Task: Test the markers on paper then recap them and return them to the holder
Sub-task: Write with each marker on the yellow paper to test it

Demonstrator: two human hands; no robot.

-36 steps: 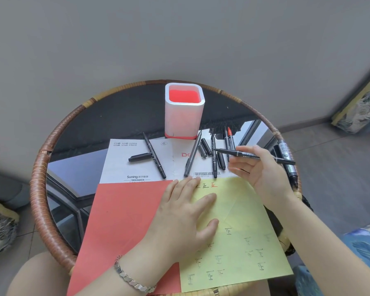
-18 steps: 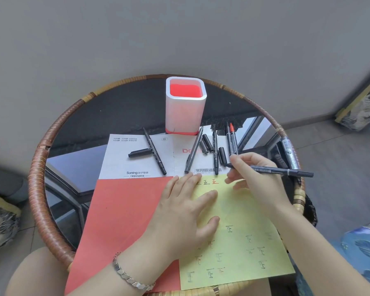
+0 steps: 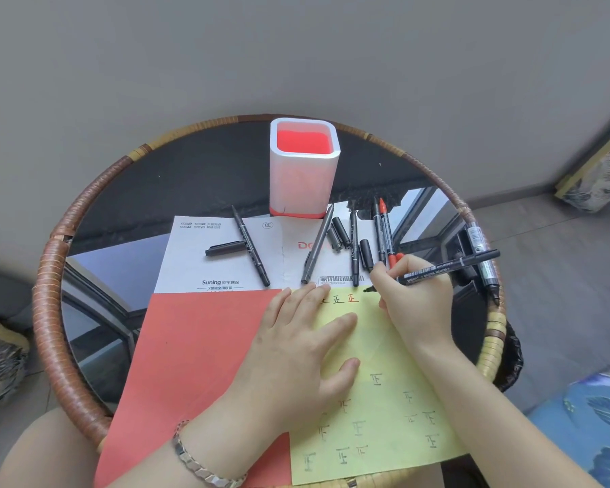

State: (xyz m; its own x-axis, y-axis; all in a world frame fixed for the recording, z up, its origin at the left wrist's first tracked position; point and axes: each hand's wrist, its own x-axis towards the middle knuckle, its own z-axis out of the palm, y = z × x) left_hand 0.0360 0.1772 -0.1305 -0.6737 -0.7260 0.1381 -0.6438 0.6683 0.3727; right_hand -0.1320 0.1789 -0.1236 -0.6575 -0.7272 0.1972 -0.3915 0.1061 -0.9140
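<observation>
The left hand (image 3: 298,346) lies flat, palm down, fingers spread and pointing away from the body, a metal bracelet (image 3: 199,464) at its wrist. The right hand (image 3: 414,294) is curled in a writing grip, fingers pinched together, forearm angling in from the lower right.

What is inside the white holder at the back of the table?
The white holder shows only its red inner walls through the open top; no marker stands up out of it. Its bottom is hidden by the front wall, so something short inside cannot be excluded.

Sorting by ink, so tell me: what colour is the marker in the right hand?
Black marker, head view.
</observation>
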